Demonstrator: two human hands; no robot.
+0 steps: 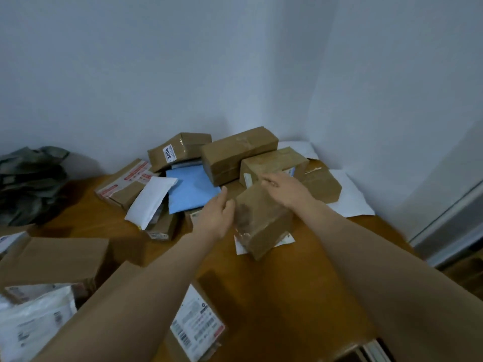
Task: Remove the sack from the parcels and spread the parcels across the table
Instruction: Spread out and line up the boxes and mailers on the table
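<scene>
A pile of brown taped parcels lies in the table's far corner, among them a long box point(239, 152) and a box marked 3004 point(180, 150). A blue envelope point(190, 189) and a white padded bag point(151, 198) lie in the pile. In front, a tilted brown box point(264, 220) stands on a white paper. My left hand point(215, 218) is beside its left face, fingers relaxed. My right hand point(283, 188) hovers over its top far edge, fingers straight. Neither hand plainly grips it. The dark green sack point(31, 184) lies crumpled at the far left.
The wooden table point(300, 283) meets white walls at the back and right. A large cardboard box point(55, 259) and a white plastic mailer point(34, 322) lie at the near left. A labelled parcel point(198, 325) sits under my left forearm. White paper point(350, 197) lies at the right.
</scene>
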